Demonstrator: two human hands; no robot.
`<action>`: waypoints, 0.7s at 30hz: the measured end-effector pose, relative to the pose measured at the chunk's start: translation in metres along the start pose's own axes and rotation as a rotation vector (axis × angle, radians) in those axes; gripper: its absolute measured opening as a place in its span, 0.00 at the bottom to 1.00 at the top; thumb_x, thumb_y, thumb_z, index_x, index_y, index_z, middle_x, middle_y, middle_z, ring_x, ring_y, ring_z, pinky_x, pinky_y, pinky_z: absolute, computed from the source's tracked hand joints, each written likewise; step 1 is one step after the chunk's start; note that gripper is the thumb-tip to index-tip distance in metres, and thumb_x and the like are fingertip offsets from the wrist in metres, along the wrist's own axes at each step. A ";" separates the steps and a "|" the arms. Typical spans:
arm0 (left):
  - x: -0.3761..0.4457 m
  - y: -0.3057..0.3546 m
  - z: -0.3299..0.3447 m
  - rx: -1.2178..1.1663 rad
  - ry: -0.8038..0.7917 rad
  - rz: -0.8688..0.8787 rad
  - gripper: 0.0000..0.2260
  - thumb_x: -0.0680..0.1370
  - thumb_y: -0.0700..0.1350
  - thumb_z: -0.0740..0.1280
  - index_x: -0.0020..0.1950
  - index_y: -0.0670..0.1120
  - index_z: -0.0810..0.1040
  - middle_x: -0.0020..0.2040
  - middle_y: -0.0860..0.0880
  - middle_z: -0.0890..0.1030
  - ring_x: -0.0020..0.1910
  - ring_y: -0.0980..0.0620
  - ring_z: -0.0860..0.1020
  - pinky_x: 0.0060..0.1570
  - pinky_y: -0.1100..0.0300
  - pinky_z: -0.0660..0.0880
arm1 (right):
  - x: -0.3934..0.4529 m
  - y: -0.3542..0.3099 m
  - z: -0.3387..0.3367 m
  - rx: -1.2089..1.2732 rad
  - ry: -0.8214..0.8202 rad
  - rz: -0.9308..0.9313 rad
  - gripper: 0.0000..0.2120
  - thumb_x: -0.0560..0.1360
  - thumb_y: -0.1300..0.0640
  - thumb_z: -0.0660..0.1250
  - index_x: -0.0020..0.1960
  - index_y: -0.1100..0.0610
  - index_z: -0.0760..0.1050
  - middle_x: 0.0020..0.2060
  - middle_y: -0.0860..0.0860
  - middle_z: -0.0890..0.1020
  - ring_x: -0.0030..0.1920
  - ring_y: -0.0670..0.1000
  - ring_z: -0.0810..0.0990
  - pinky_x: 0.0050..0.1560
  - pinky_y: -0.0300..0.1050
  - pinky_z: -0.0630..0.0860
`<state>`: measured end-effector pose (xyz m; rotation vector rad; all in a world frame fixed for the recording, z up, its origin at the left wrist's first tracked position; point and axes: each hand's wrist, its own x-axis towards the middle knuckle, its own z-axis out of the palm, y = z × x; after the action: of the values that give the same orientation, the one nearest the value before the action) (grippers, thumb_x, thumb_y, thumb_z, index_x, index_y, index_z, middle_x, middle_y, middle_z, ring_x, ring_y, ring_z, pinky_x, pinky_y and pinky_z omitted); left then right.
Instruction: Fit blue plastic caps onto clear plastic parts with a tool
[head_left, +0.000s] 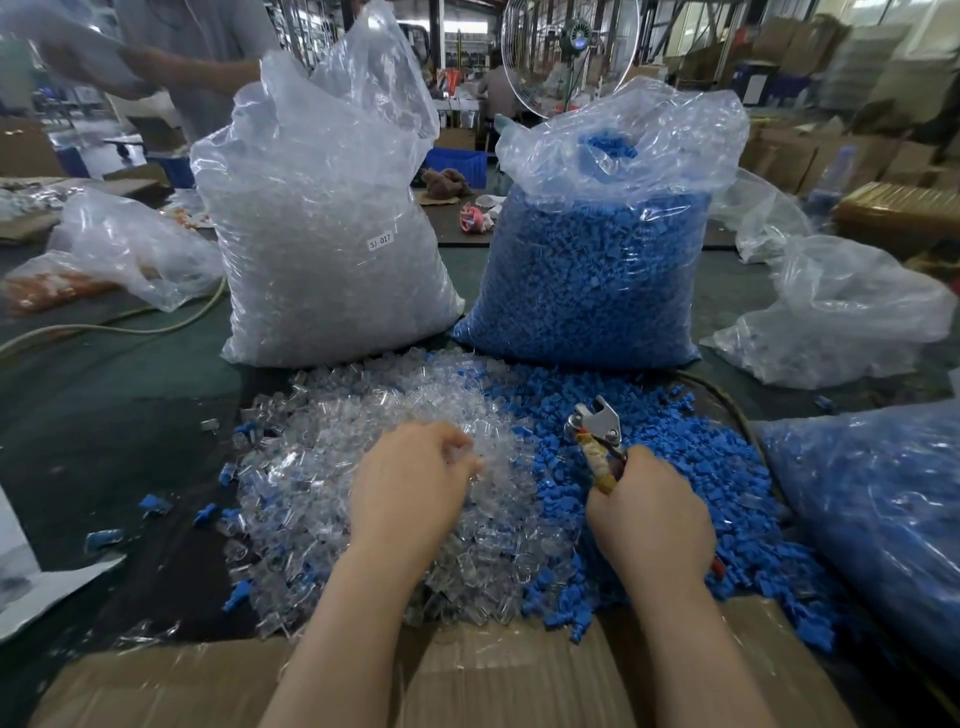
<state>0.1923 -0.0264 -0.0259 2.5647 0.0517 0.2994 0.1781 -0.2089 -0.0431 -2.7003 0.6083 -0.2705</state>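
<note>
1. Nearest the camera, a cardboard box (467, 675) is lying under both forearms.
2. Just beyond, the left hand (410, 488) is curling its fingers into the clear plastic parts (332, 467), while the right hand (649, 519) is gripping the tool (597, 431) over the blue caps (691, 467).
3. Farther back, a clear-part bag (322, 249) is standing left of a blue-cap bag (592, 275).

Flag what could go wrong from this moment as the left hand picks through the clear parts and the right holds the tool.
1. The clear pile and blue pile overlap, so the left hand may grab a stray cap or several parts at once.
2. The tool in the right hand sits close to the left fingers; a squeeze might pinch them.
3. Loose pieces near the cardboard edge could spill off.
</note>
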 end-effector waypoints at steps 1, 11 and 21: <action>0.000 0.001 0.000 -0.032 0.014 0.004 0.11 0.77 0.58 0.69 0.56 0.56 0.82 0.44 0.60 0.81 0.37 0.66 0.74 0.37 0.68 0.68 | 0.001 0.001 0.000 0.004 0.023 0.000 0.10 0.77 0.50 0.63 0.44 0.53 0.65 0.34 0.47 0.68 0.32 0.51 0.67 0.28 0.44 0.58; 0.000 0.005 -0.002 -0.178 0.082 0.038 0.16 0.78 0.60 0.66 0.61 0.53 0.82 0.53 0.55 0.82 0.51 0.57 0.78 0.51 0.58 0.74 | 0.002 0.003 0.003 -0.019 -0.022 0.018 0.08 0.75 0.52 0.65 0.43 0.53 0.67 0.33 0.47 0.69 0.30 0.48 0.64 0.27 0.42 0.58; 0.000 0.005 -0.003 -0.287 0.064 0.014 0.09 0.78 0.51 0.69 0.56 0.53 0.84 0.38 0.66 0.77 0.35 0.68 0.76 0.31 0.77 0.67 | 0.005 0.001 0.001 0.058 0.013 0.013 0.10 0.77 0.51 0.63 0.41 0.52 0.65 0.33 0.48 0.71 0.30 0.48 0.66 0.27 0.43 0.59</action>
<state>0.1919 -0.0294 -0.0205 2.2714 0.0134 0.3659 0.1825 -0.2118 -0.0440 -2.6400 0.6127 -0.2984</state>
